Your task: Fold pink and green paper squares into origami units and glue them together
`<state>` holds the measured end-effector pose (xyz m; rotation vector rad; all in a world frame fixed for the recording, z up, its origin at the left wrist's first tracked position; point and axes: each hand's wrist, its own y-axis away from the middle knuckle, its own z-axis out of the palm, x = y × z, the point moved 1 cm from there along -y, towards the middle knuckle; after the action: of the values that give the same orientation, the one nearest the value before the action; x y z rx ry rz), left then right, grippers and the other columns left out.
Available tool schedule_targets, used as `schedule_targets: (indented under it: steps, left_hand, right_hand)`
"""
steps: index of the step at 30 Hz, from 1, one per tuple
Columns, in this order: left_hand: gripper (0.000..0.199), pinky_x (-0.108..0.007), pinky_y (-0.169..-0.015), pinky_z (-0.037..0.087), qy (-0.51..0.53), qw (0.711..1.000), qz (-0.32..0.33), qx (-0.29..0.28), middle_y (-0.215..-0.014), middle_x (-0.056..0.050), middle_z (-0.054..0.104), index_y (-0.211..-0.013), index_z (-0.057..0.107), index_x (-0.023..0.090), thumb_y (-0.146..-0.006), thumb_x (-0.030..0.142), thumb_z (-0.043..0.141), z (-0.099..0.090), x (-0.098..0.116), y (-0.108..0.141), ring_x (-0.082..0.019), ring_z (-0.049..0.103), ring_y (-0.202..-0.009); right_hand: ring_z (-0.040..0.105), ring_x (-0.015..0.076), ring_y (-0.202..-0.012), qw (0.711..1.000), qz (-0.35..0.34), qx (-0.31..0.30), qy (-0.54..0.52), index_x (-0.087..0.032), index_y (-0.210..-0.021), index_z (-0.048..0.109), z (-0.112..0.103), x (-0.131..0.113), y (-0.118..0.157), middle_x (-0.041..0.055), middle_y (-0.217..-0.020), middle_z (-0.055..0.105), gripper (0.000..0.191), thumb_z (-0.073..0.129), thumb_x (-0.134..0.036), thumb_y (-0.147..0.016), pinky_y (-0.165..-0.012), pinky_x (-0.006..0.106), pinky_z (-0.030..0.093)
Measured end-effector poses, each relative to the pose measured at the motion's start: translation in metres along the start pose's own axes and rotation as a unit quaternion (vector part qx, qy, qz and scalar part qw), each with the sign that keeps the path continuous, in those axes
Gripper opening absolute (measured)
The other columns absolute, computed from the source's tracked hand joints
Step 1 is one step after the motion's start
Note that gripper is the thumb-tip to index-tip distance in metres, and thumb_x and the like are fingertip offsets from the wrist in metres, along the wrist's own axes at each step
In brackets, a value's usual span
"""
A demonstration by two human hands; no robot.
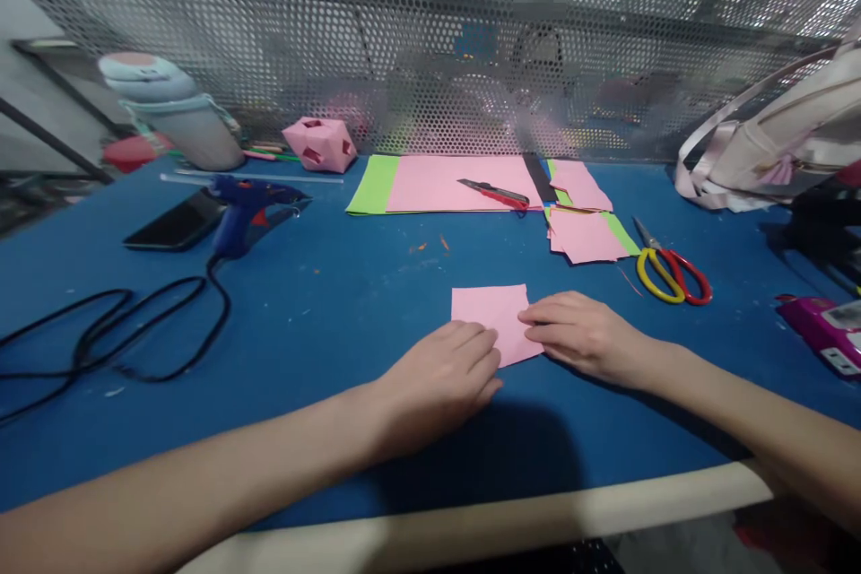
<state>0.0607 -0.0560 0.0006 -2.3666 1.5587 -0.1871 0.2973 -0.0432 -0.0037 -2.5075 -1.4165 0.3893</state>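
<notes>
A pink paper square (494,309) lies on the blue table (323,305) in front of me. My left hand (447,372) rests over its lower left part, fingers bent and pressed together, the fingertips on the paper. At its right edge, my right hand (585,334) touches the paper with the fingers close together and the thumb hidden. Whether either hand pinches the sheet is hard to see. Behind it lie smaller pink pieces (587,236) and long pink and green sheets (457,182), with a red cutter (498,195) on top.
Scissors (673,273) lie to the right, near a magenta device (824,332). A blue glue gun (235,211) with a looping black cord, a dark phone (176,220), a bottle (178,112) and a folded pink paper shape (321,144) stand left. A pale bag (794,126) sits back right.
</notes>
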Motion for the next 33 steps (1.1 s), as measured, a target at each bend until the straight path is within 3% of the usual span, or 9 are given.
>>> schedule_targets:
  steps: [6,9,14,18,33]
  left_hand:
    - [0.018,-0.034,-0.068,0.047,-0.035,0.995,-0.01,-0.093,-0.086,-0.01,0.062,-0.088,0.059,0.011,-0.087,0.006,0.042,-0.009,0.003,0.0,-0.021,0.056,-0.079]
    - [0.02,-0.032,-0.069,0.047,-0.053,0.992,-0.023,-0.111,-0.084,-0.009,0.062,-0.09,0.059,0.011,-0.086,0.004,0.04,-0.012,0.01,0.001,-0.019,0.056,-0.076]
    - [0.023,-0.037,-0.08,0.049,-0.113,0.992,-0.006,-0.058,-0.1,-0.018,0.066,-0.099,0.059,0.005,-0.083,0.007,0.043,-0.013,0.029,0.007,-0.025,0.061,-0.094]
    - [0.026,-0.042,-0.086,0.05,-0.13,0.991,-0.004,-0.027,-0.11,-0.024,0.064,-0.103,0.06,0.001,-0.083,0.01,0.047,-0.012,0.038,0.013,-0.032,0.062,-0.102]
    - [0.022,-0.042,-0.083,0.054,-0.13,0.991,-0.014,0.01,-0.105,-0.023,0.068,-0.098,0.062,0.003,-0.081,0.014,0.054,-0.01,0.039,0.016,-0.032,0.064,-0.099]
  right_hand:
    - [0.059,0.0167,-0.093,0.994,0.039,-0.003,-0.099,-0.016,-0.096,0.066,-0.005,-0.01,-0.007,0.0069,-0.099,0.067,0.017,0.05,-0.023,-0.092,-0.081,0.035,0.045]
    - [0.059,0.0153,-0.089,0.986,0.074,-0.006,-0.152,-0.018,-0.096,0.065,-0.005,-0.014,-0.011,0.0052,-0.093,0.067,0.017,0.05,-0.023,-0.092,-0.081,0.033,0.043]
    - [0.058,0.0136,-0.086,0.959,0.16,0.008,-0.232,-0.018,-0.088,0.066,-0.002,-0.015,-0.015,0.0032,-0.088,0.066,0.015,0.052,-0.021,-0.091,-0.079,0.029,0.045]
    - [0.057,0.0141,-0.082,0.951,0.221,0.032,-0.215,-0.018,-0.081,0.064,0.001,-0.019,-0.015,0.0028,-0.083,0.064,0.015,0.053,-0.023,-0.09,-0.076,0.029,0.044]
    - [0.047,0.0145,-0.075,0.961,0.256,0.052,-0.087,-0.017,-0.073,0.052,0.012,-0.03,-0.017,0.0022,-0.078,0.058,0.018,0.05,-0.023,-0.09,-0.072,0.03,0.035]
